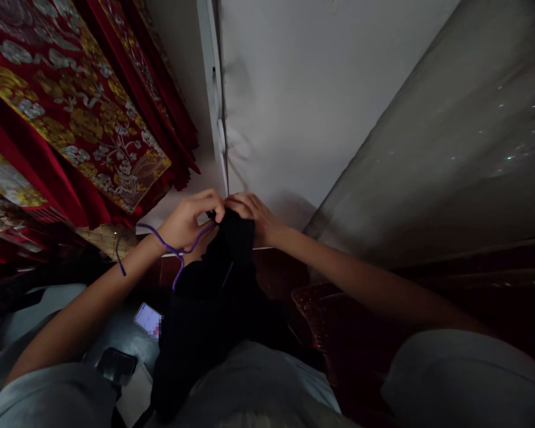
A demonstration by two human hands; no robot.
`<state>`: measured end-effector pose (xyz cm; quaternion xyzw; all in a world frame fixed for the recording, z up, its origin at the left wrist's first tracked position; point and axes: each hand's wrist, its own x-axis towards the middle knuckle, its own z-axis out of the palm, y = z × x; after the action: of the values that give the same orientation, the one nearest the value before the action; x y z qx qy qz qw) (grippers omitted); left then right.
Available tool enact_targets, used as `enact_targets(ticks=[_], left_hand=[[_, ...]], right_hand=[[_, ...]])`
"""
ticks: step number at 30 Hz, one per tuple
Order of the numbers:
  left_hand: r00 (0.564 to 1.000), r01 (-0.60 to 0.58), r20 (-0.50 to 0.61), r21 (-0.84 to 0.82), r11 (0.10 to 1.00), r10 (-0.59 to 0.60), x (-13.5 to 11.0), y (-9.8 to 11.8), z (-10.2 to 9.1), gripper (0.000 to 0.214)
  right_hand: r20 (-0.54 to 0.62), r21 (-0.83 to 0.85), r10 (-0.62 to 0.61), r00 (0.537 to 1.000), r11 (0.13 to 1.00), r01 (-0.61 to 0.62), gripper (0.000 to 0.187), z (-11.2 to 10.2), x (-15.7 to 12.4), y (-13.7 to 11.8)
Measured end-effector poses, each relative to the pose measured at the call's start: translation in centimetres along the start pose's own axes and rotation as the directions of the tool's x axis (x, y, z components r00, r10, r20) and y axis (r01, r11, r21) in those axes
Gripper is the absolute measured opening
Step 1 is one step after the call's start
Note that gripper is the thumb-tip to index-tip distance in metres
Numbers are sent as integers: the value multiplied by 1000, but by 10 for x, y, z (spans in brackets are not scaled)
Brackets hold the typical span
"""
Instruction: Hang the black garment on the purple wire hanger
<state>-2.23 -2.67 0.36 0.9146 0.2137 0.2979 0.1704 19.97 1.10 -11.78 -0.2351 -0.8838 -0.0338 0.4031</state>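
Black cloth [238, 235] is bunched up in front of me between both hands, and a dark mass of it runs down toward my lap. My left hand [191, 217] pinches the upper left edge of this cloth between thumb and fingers. A purple cord [178, 252] leads out from under that pinch and trails across my left wrist, with loose ends hanging. On the other side, my right hand [254, 217] is closed over the top of the cloth, its fingers bent toward the left fingertips. What lies inside the folds is hidden.
Red embroidered drapes [116, 137] hang at the left. A white panel [289, 107] stands ahead, with a greyish glittery sheet [450, 148] to its right. Lower left, a lit phone [148, 321] lies near a black object [117, 365]. Dark carved-looking furniture [312, 315] is at right.
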Motion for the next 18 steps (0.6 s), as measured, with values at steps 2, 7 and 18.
enact_targets(ticks=[2,7,18], left_hand=[[1000,-10,-22,16,1000,11,-3,1,0,12],[998,11,-63,95,995,-5,-15,5,-4,16],[938,336,-104,53,940,-330,-48,-31,-42,24]], right_hand=[[-8,4,-64,998,998,64,68,2,0,-5],[59,-41,-16,998,999,18,71,7,-5,2],[-44,-286,324,945,902,-323,78,-37,-7,29]])
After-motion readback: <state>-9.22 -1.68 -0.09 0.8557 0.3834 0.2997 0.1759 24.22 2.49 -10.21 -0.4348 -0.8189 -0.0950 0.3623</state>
